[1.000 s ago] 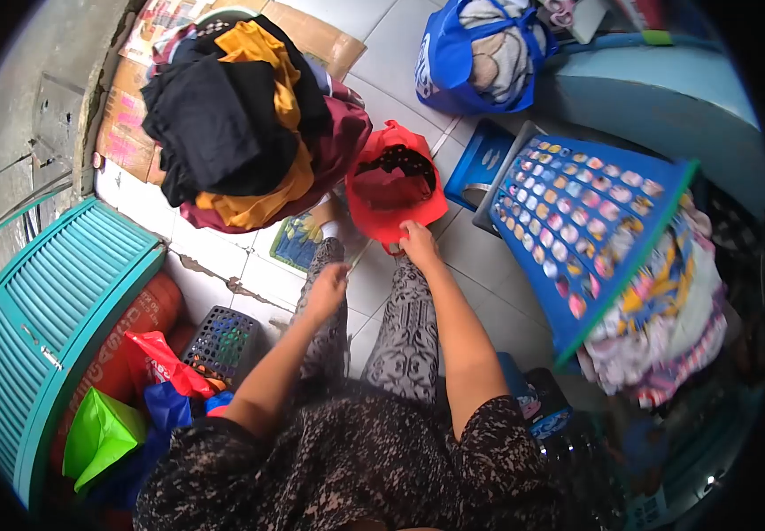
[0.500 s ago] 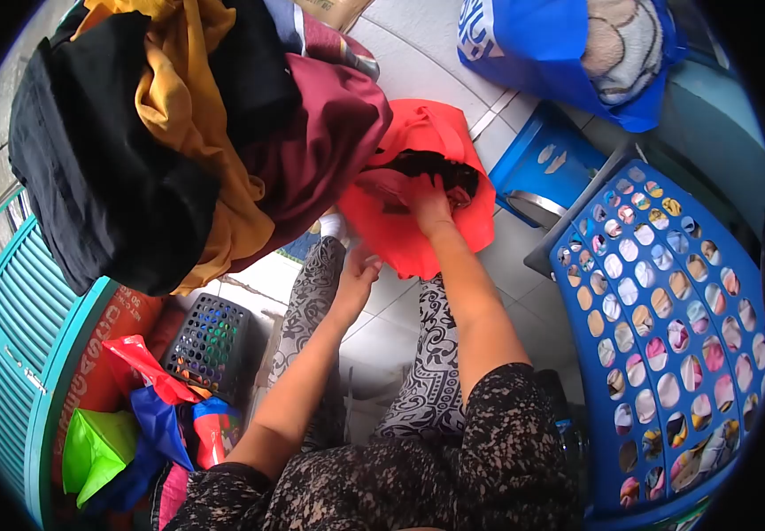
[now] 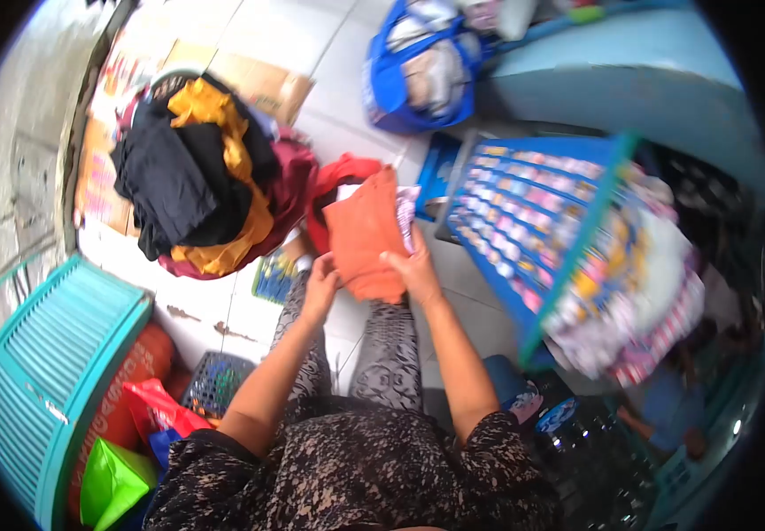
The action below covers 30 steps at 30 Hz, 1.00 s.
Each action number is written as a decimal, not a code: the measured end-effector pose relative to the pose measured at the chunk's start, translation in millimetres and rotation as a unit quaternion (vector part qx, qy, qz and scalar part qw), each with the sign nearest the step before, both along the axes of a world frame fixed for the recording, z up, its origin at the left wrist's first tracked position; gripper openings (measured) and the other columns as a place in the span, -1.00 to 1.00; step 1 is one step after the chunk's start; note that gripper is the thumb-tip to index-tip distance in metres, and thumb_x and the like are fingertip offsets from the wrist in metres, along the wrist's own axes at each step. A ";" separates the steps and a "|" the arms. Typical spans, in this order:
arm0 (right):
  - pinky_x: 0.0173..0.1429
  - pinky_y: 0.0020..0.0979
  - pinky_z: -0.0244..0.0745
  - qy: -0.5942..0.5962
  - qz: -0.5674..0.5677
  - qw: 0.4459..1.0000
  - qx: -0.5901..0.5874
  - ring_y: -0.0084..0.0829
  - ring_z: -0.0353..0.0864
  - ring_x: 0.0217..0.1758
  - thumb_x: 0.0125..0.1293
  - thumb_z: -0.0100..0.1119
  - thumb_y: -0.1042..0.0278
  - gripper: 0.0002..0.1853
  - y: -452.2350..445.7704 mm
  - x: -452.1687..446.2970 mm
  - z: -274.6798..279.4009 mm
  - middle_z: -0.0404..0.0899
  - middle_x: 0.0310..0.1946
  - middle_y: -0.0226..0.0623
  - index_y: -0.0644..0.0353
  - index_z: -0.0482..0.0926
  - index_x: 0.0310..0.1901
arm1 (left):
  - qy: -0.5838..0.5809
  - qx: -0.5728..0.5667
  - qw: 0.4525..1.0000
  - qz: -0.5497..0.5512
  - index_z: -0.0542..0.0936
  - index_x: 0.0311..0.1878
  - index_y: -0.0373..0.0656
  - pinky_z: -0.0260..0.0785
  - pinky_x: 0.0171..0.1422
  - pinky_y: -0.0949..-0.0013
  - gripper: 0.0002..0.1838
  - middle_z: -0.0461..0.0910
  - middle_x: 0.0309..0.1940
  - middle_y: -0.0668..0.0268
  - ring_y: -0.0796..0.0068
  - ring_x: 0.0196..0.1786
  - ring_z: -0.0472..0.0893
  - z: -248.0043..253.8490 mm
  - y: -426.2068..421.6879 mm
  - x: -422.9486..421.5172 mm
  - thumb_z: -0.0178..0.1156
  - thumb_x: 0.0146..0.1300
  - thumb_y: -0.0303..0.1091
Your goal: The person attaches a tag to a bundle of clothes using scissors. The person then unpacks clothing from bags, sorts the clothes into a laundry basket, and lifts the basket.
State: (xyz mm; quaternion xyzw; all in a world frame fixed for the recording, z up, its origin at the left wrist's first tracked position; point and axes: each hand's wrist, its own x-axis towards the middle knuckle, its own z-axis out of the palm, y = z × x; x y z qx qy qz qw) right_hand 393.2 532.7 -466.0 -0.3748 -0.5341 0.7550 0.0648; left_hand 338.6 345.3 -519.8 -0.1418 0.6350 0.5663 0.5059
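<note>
An orange folded cloth (image 3: 363, 234) is held up in front of the red bag (image 3: 320, 199), hiding most of it. My right hand (image 3: 413, 270) grips the cloth's lower right side, thumb on top. At its lower left edge, my left hand (image 3: 321, 285) has its fingers bent together; what they pinch is too small to make out. A white and patterned cloth (image 3: 407, 203) shows behind the orange one. Left of the bag rises a heap of black, yellow and maroon clothes (image 3: 183, 181).
A blue basket (image 3: 515, 212) of clothes leans at the right. Behind are a blue bag (image 3: 391, 93) and cardboard (image 3: 267, 88). A teal louvered panel (image 3: 55, 345), a dark small basket (image 3: 216, 380) and a green bag (image 3: 115, 482) lie at the left.
My right hand has come out of the red bag and now holds the orange cloth. My left hand has moved to the cloth's edge. The camera view has shifted.
</note>
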 end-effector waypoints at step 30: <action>0.27 -0.44 0.11 0.202 -0.229 0.952 -0.027 -0.43 0.25 0.18 0.17 0.11 0.27 -0.40 -46.7 76.3 284.4 0.28 0.13 -0.25 0.25 0.18 0.23 | -0.208 0.340 0.876 -0.272 0.33 0.14 -0.10 0.27 0.18 0.19 -0.36 0.46 -0.01 0.19 0.23 0.03 0.46 332.5 106.0 -0.5 0.06 0.11 0.15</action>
